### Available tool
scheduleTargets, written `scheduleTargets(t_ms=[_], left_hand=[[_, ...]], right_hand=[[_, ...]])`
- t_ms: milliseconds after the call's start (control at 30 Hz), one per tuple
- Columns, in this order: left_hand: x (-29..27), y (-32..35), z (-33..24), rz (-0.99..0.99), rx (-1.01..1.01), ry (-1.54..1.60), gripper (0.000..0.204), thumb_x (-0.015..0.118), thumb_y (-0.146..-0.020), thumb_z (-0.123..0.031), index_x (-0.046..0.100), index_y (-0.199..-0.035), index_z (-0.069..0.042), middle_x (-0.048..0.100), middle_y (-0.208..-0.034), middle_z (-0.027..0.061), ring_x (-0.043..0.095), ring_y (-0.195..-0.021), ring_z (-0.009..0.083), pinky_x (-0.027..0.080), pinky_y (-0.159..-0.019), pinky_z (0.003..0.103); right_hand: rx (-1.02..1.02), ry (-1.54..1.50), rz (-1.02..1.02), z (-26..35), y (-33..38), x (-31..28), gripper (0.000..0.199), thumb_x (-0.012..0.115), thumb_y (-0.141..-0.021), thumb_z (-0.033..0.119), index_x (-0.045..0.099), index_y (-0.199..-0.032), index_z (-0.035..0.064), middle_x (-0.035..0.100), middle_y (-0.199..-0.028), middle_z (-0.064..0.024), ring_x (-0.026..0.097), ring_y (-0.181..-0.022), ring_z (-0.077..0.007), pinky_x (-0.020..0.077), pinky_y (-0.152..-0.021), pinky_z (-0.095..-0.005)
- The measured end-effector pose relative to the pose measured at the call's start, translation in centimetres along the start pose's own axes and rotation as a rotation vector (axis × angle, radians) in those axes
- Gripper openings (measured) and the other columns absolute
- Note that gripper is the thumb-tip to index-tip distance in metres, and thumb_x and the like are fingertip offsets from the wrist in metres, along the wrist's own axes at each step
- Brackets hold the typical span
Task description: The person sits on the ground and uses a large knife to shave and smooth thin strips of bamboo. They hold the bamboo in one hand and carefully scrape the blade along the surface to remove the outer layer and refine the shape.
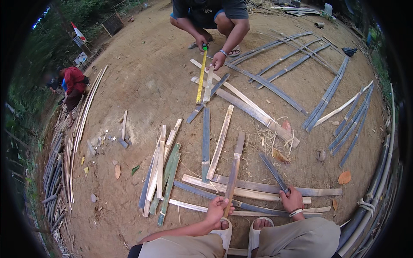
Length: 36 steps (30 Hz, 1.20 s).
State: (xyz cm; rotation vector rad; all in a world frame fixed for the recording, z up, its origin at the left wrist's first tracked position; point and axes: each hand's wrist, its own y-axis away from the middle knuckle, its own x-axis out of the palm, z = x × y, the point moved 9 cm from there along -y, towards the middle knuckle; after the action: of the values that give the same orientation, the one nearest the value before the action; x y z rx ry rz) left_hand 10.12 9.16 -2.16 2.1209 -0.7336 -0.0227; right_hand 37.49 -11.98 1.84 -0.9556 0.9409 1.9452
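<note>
My left hand (218,210) is closed around the lower end of a brown split-bamboo strip (235,167), which points away from me and slightly right. In my right hand (292,202), near my right knee, is a long dark-bladed knife (273,173), its tip toward the far left. The blade and the strip are apart. Several bamboo strips (258,195) lie crosswise under and between my hands. Left of them rests a bundle of pale and green strips (161,172). Two more strips, one dark (206,142) and one pale (220,142), lie just beyond.
Opposite me a crouching person (211,21) holds a yellow tape measure (201,79) beside a short bamboo piece (208,84). Bamboo slats (279,64) form a frame at the far right. Bamboo poles (378,189) line the right edge. Another person (74,84) bends near piled bamboo (53,172) at left.
</note>
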Motion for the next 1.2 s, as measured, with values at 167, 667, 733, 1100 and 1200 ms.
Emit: scheduleTargets(t_ms=[167, 667, 733, 1100, 1200], left_hand=[[0.0, 1.1, -0.3, -0.085, 0.089, 0.016, 0.025, 0.050, -0.104, -0.028, 0.056, -0.099, -0.004, 0.064, -0.082, 0.0090, 0.062, -0.066, 0.0155, 0.052, -0.058, 0.029], [-1.7, -0.3, -1.5, -0.184, 0.110, 0.029, 0.022, 0.053, -0.102, -0.025, 0.059, -0.097, -0.005, 0.063, -0.074, 0.0074, 0.060, -0.063, 0.0153, 0.050, -0.061, 0.031], [-2.0, -0.5, -0.9, -0.185, 0.095, 0.044, 0.021, 0.054, -0.101, -0.024, 0.060, -0.096, -0.004, 0.064, -0.076, 0.0076, 0.061, -0.066, 0.0145, 0.051, -0.064, 0.030], [-1.9, -3.6, -2.5, -0.185, 0.172, -0.013, 0.021, 0.053, -0.102, -0.023, 0.061, -0.096, -0.004, 0.064, -0.081, 0.0058, 0.058, -0.075, 0.0137, 0.046, -0.074, 0.030], [-2.1, -4.5, -1.9, -0.195, 0.168, -0.050, 0.020, 0.055, -0.101, -0.022, 0.060, -0.097, -0.004, 0.063, -0.082, 0.0056, 0.057, -0.075, 0.0136, 0.046, -0.074, 0.030]], right_hand=[[0.012, 0.063, 0.052, -0.3, -0.6, 0.5, 0.040, 0.071, -0.081, 0.041, 0.063, -0.090, 0.0029, 0.067, -0.080, -0.0211, 0.065, -0.081, -0.0427, 0.0499, -0.073, -0.0518], [-0.044, 0.085, 0.082, -0.1, -1.3, 0.9, 0.039, 0.072, -0.080, 0.039, 0.064, -0.092, 0.0032, 0.067, -0.079, -0.0201, 0.066, -0.080, -0.0415, 0.0515, -0.072, -0.0505], [-0.033, 0.083, 0.095, 0.3, -1.2, 0.7, 0.039, 0.072, -0.080, 0.039, 0.064, -0.094, 0.0031, 0.068, -0.080, -0.0200, 0.066, -0.081, -0.0413, 0.0514, -0.072, -0.0503], [-0.032, 0.142, 0.101, 0.2, -1.3, 1.0, 0.039, 0.072, -0.080, 0.039, 0.065, -0.097, 0.0041, 0.069, -0.084, -0.0192, 0.067, -0.084, -0.0397, 0.0522, -0.075, -0.0498], [-0.022, 0.174, 0.109, 0.3, -1.2, 0.9, 0.039, 0.072, -0.080, 0.039, 0.064, -0.096, 0.0039, 0.069, -0.083, -0.0192, 0.067, -0.083, -0.0395, 0.0522, -0.075, -0.0499]])
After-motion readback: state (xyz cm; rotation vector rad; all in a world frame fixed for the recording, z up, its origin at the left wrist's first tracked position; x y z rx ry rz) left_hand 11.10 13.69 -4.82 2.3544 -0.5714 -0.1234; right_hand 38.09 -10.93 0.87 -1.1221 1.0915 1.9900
